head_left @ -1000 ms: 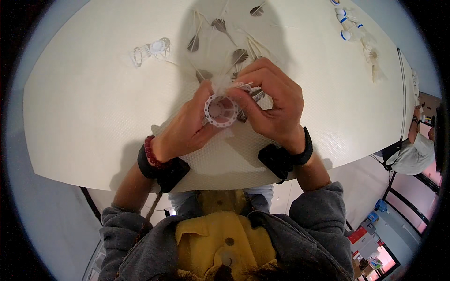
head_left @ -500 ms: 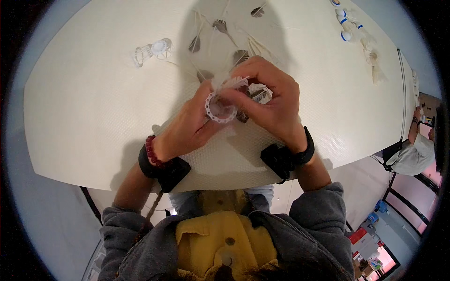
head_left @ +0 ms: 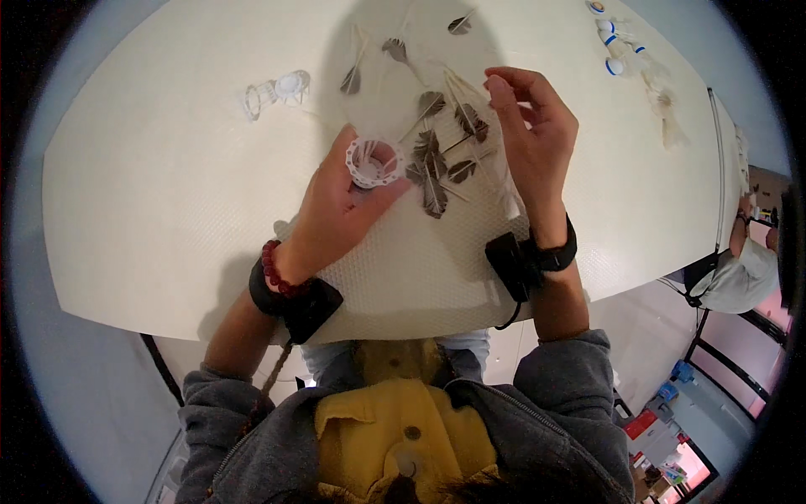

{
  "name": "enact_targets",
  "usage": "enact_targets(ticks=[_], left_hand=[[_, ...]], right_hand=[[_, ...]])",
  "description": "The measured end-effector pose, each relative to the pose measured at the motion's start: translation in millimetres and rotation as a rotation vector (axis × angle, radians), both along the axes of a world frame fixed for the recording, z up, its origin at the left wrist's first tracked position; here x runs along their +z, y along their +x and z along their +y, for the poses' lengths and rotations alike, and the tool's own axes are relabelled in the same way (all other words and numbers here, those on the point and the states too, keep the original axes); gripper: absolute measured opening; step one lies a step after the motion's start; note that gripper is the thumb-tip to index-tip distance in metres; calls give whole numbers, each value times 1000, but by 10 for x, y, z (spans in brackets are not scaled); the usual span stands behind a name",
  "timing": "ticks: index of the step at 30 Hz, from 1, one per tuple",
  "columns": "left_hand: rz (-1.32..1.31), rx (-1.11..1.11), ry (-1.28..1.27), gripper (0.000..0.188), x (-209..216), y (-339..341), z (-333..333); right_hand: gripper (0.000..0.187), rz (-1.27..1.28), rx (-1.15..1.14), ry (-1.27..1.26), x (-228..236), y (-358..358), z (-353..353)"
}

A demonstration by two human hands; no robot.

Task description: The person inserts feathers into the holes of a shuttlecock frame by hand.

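The white plastic cup (head_left: 374, 163), round with a scalloped, hole-punched rim, is in the left hand (head_left: 330, 207) above the off-white worktop (head_left: 159, 185), open end up. Left fingers are clamped around its wall, thumb along the near side. The right hand (head_left: 541, 133) is right of the cup and a bit beyond it, well apart. Its thumb and index tips sit close together — cannot tell whether they touch or pinch anything thin.

Loose grey-brown feathers with pale quills (head_left: 430, 153) lie right of the cup, nearest ones just beside it, more scattered beyond it. Left of and beyond the cup: a white openwork plastic piece (head_left: 290, 86), lying loose. Far right of the cup and beyond: small white rounded pieces with blue bands (head_left: 614, 65), plus a pale translucent bundle (head_left: 665, 109) — detail too small to tell. On the left wrist, near side and left of the cup: a dark red bead bracelet (head_left: 271, 262).
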State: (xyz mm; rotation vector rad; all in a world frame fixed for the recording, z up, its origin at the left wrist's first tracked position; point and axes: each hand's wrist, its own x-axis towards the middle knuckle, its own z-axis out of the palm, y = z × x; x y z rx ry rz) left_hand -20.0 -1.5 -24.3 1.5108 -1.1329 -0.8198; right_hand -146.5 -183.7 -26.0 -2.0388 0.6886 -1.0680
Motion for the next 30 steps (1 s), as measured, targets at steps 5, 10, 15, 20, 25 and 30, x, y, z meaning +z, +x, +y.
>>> enact_targets(ticks=[5,10,15,20,25,30], left_hand=[[124,63,-64,23,-68,-7,-3],[144,74,-89,24,-72,-8,-12],[146,74,-77,25,-82,-25,-19],[200,137,-59,23,-9,-52,-30],[68,184,-11,23,5,-17,-18],[11,338,-73,26,-14,-17,-14]], right_hand=[[22,175,-84,-278,-140,-50,-105],[31,271,-52,-386,-128,-1,-50],[24,268,18,-372,-205,1,-76],[14,234,63,-251,-184,2,-44],[11,161,43,-257,-192,14,-57],[14,149,137,17,-78,4,82]])
